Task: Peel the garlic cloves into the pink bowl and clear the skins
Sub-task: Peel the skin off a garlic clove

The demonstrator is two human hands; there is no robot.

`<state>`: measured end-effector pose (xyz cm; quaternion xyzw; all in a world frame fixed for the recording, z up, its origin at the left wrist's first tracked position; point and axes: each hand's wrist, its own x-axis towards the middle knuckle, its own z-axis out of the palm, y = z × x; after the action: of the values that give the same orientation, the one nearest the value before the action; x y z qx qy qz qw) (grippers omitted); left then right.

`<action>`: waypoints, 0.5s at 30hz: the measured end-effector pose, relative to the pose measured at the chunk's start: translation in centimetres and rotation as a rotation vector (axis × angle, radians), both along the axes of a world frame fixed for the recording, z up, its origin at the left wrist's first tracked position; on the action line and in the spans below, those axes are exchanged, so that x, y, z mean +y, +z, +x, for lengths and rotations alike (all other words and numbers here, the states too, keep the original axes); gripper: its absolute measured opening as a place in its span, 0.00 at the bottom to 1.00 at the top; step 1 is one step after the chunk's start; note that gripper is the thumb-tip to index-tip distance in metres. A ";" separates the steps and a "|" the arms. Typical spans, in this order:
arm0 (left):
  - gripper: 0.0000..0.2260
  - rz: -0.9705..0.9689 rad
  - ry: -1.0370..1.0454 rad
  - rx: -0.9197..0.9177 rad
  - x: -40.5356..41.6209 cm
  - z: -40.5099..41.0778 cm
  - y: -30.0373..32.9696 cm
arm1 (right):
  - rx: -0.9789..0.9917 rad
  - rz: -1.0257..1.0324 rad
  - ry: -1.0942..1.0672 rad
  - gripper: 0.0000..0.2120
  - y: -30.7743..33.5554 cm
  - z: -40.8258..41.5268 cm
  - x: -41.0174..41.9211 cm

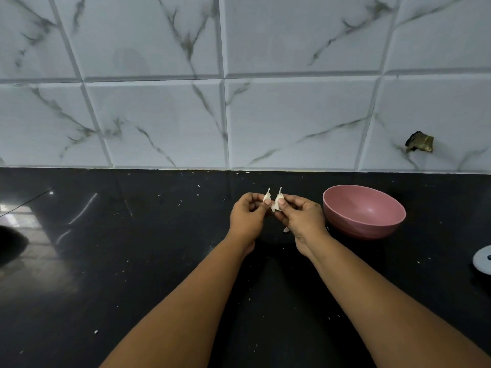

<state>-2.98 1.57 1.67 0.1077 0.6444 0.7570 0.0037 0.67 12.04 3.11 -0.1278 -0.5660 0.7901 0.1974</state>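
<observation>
Black countertop (132, 261) against marble-patterned wall tiles (159, 115). Pink bowl (364, 211) upright on the counter at 3 o'clock of the hands, close by, nothing visible inside. Left hand (248, 217) pinching a garlic clove (267, 198) between curled fingers. Right hand (301, 216) pinching a second garlic clove (278, 201), tips up, the two cloves just beside each other. Skin flecks (96, 332) scattered over the counter.

1. The bowl (364, 211) stands on the counter (132, 261), right of centre frame.
2. Left hand (248, 215) and right hand (301, 216) meet just left of it.
3. The tiled wall (239, 88) fills the upper frame behind.
</observation>
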 end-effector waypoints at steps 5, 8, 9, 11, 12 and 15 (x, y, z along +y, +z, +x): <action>0.04 0.133 -0.050 -0.032 0.0 0.2 0.9 | 0.017 0.034 0.018 0.08 0.1 -0.2 0.2; 0.03 0.028 0.012 -0.066 -0.1 0.2 1.0 | 0.000 0.071 0.007 0.09 0.1 -0.4 0.5; 0.04 -0.079 0.056 -0.060 -0.2 0.0 0.9 | 0.003 0.078 0.006 0.09 0.1 -0.5 0.6; 0.08 -0.398 0.135 0.031 -0.4 -0.3 0.6 | 0.012 0.096 0.007 0.10 0.1 -0.4 0.7; 0.09 -0.518 0.158 0.080 -0.5 -0.3 0.4 | 0.014 0.104 0.010 0.10 0.2 -0.4 0.8; 0.10 -0.657 0.173 0.155 -0.5 -0.1 0.2 | 0.012 0.109 0.014 0.08 0.2 -0.4 0.8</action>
<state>-3.11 1.02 1.88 0.1030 0.8588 0.4962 -0.0749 0.25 12.81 3.35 -0.1082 -0.6078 0.7604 0.2017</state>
